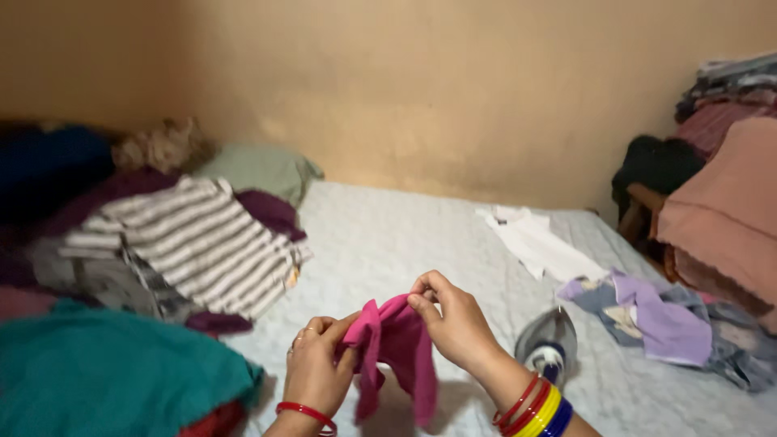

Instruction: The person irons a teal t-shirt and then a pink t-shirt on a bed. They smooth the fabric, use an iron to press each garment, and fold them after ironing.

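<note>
The left hand (pixel 317 368) and right hand (pixel 457 324) are raised above the bed (pixel 388 243), each with fingers (pixel 422 303) pinched closed on the top edge of a small pink cloth (pixel 396 352), which hangs between them. An iron (pixel 549 344) rests on the bed just beside the right wrist. A teal cloth (pixel 113 376) lies at near left. Farther back: a striped garment (pixel 198 243) on the left pile, a white cloth (pixel 538 243), and a lilac garment (pixel 664 324) at right.

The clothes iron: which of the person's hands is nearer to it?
Right. The right hand sits just left of the clothes iron; the left hand is farther left, beyond the pink cloth.
</note>
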